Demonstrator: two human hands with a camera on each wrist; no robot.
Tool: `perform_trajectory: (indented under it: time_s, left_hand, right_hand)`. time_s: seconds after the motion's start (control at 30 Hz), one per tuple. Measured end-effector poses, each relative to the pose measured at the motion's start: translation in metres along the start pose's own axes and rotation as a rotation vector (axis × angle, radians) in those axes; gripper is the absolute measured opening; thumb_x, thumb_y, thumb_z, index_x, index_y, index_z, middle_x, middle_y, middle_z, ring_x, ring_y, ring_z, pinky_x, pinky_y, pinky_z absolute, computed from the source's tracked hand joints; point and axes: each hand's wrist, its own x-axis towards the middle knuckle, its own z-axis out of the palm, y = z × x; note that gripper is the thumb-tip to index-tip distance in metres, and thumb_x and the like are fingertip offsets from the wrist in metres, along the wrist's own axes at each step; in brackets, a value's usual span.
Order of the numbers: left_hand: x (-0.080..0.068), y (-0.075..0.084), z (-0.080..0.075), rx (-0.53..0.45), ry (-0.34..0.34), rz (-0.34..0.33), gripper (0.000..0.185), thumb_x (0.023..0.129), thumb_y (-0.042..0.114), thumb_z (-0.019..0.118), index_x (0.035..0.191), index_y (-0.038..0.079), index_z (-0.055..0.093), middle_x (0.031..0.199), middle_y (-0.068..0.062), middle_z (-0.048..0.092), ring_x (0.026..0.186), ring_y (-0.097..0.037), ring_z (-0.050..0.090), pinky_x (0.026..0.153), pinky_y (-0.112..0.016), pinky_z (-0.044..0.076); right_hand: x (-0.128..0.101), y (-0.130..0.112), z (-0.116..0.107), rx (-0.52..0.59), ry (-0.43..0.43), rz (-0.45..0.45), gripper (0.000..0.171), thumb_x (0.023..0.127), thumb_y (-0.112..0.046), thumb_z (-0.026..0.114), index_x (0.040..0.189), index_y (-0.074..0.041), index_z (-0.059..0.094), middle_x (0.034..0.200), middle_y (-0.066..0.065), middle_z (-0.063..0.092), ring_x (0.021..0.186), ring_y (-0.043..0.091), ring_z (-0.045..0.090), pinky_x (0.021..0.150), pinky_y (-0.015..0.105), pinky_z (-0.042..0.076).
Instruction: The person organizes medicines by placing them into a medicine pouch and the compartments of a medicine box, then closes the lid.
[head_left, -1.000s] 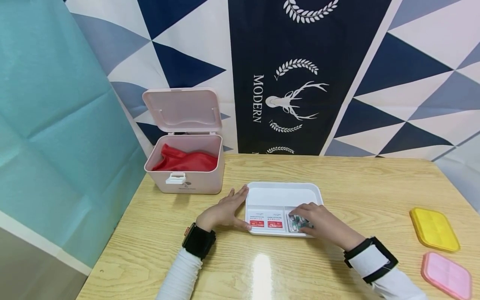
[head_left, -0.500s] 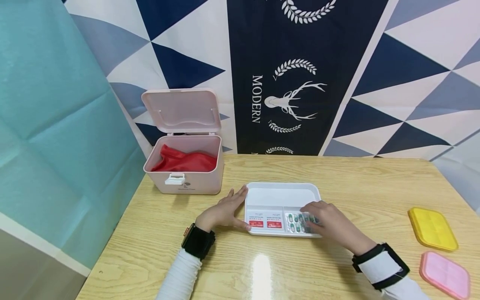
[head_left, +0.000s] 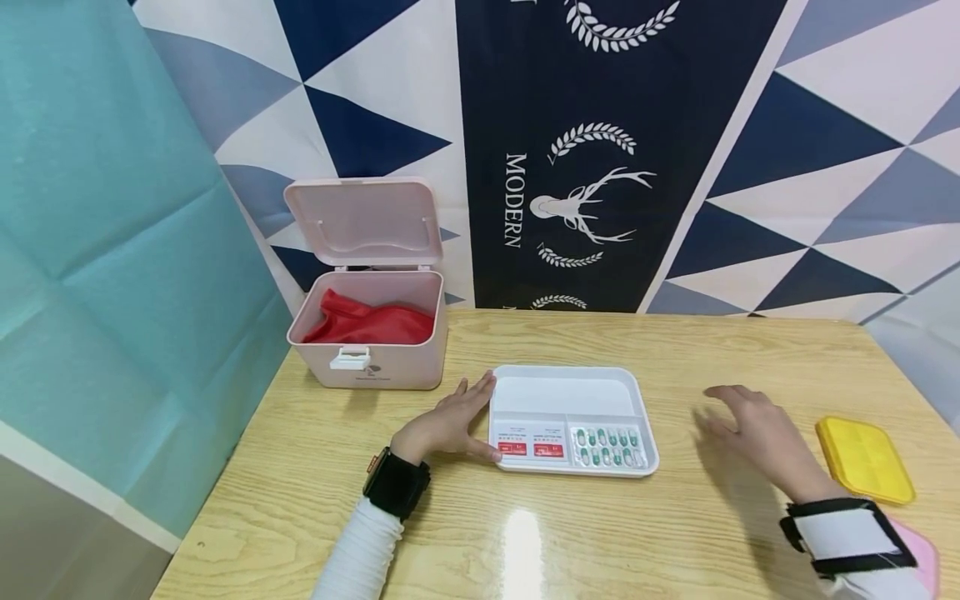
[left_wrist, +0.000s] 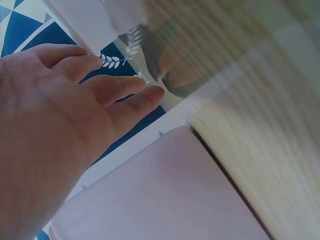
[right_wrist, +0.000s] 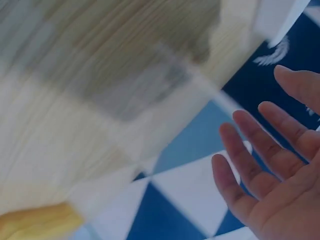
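Observation:
A white divided tray [head_left: 566,392] lies mid-table in the head view. Its front right compartment holds a blister pack of green-and-white capsules [head_left: 607,447]; the front left one holds two white-and-red packets [head_left: 522,442]. With fingers spread, my left hand [head_left: 446,425] touches the tray's left edge. My right hand [head_left: 768,437] hovers above the table between the tray and a yellow case [head_left: 866,458], holding nothing. Its fingers [right_wrist: 250,145] are loosely extended in the right wrist view. Partly behind the right wrist lies a pink case [head_left: 921,554].
An open pale pink box [head_left: 375,367] with red cloth [head_left: 378,321] inside stands at the back left, its lid raised. A patterned backdrop [head_left: 585,83] rises behind the wooden table [head_left: 562,533]. A teal sheet [head_left: 112,250] hangs along the left side.
My right hand has let go of the capsule blister pack, which now lies flat in the tray, and has moved right toward the yellow case. My left hand has stayed at the tray.

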Motion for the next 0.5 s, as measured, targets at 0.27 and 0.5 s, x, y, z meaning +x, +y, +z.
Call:
perform_trajectory:
  time_s: [0.27, 0.5]
  left_hand:
    - [0.0, -0.004, 0.002, 0.0, -0.001, -0.001, 0.111, 0.069, 0.05, 0.072, 0.148, 0.013, 0.004, 0.155, 0.001, -0.003, 0.139, -0.039, -0.001, 0.113, -0.051, 0.012]
    - [0.0, -0.007, 0.004, -0.003, -0.002, 0.005, 0.111, 0.069, 0.05, 0.072, 0.148, 0.014, 0.004, 0.155, 0.004, -0.004, 0.139, -0.038, -0.001, 0.114, -0.049, 0.01]
  right_hand:
    - [-0.018, 0.055, -0.005, -0.091, -0.082, 0.221, 0.05, 0.077, -0.017, 0.066, 0.113, 0.011, 0.046, 0.111, 0.04, 0.04, 0.088, 0.063, 0.038, 0.063, 0.062, 0.037]
    - [-0.027, 0.08, -0.012, -0.155, -0.237, 0.511, 0.066, 0.08, -0.025, 0.065, 0.121, 0.013, 0.032, 0.116, 0.044, 0.023, 0.099, 0.068, 0.023, 0.075, 0.07, 0.028]
